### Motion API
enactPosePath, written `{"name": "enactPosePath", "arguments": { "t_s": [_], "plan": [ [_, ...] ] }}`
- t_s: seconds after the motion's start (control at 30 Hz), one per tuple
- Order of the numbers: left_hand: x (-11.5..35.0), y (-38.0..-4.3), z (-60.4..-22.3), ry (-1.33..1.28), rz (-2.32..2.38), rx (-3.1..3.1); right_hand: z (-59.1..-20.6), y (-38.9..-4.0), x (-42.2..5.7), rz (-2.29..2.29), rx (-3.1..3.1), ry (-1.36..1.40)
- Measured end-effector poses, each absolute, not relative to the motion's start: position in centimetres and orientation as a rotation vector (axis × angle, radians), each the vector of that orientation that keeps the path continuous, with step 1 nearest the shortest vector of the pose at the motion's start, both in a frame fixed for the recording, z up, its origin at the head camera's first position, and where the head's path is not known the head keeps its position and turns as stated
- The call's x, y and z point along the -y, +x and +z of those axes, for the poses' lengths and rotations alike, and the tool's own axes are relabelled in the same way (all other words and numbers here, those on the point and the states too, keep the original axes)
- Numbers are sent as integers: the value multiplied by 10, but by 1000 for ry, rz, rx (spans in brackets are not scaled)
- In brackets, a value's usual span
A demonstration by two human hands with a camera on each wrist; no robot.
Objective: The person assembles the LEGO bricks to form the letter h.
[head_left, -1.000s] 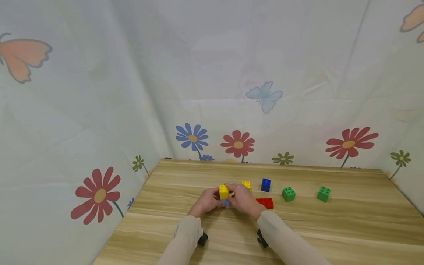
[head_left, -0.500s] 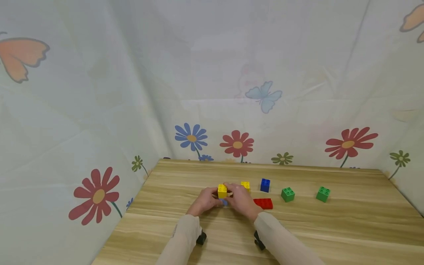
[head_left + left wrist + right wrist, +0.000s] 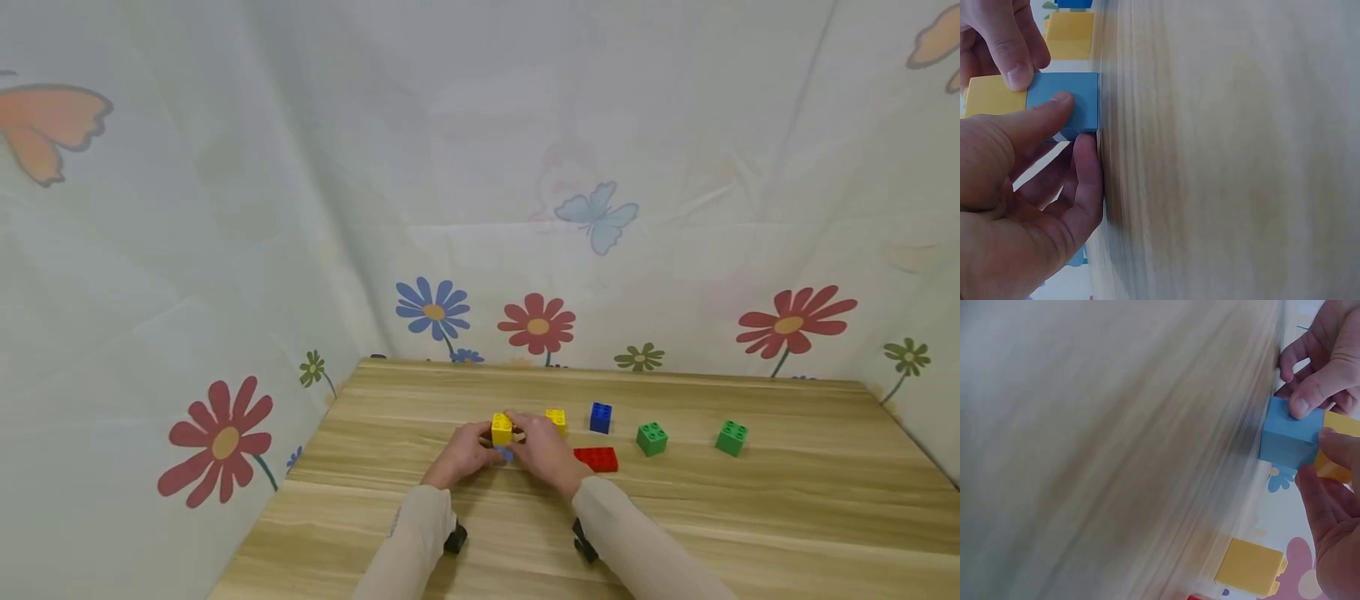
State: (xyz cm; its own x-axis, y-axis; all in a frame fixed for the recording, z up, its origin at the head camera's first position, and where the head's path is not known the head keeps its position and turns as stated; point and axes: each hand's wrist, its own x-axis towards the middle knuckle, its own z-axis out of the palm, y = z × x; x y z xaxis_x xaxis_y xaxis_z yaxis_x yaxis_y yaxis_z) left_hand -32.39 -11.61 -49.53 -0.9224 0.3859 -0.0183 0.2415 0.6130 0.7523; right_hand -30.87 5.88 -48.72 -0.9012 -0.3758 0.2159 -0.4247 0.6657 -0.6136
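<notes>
A yellow toy brick sits on top of a light blue brick, and the blue one stands on the wooden table. My left hand holds the blue brick low down, its thumb across one side and fingers on another. From the right, my right hand pinches the yellow brick, with the thumb by the seam between the two bricks. In the right wrist view the blue brick and yellow brick appear lined up against each other. Fingers cover much of both, so whether the studs are fully seated cannot be told.
Just beyond my right hand stands a second yellow brick. A flat red brick lies right of the wrist. Farther right are a dark blue brick and two green bricks. A flowered curtain hangs behind the table.
The head view has shifted slightly. Both hands keep their hold on the stacked bricks, which sit a touch farther left and away from me in the picture.
</notes>
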Motion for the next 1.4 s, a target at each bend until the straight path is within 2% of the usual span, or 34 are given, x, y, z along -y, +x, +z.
{"name": "enactPosePath", "arguments": {
  "t_s": [1.1,1.4],
  "plan": [
    [119,-318,-498,553,1200,-2714,-488,-306,-60,1209,2821,671],
    [125,-304,-490,555,1243,-2744,-485,-298,-71,1252,2819,612]
  ]
}}
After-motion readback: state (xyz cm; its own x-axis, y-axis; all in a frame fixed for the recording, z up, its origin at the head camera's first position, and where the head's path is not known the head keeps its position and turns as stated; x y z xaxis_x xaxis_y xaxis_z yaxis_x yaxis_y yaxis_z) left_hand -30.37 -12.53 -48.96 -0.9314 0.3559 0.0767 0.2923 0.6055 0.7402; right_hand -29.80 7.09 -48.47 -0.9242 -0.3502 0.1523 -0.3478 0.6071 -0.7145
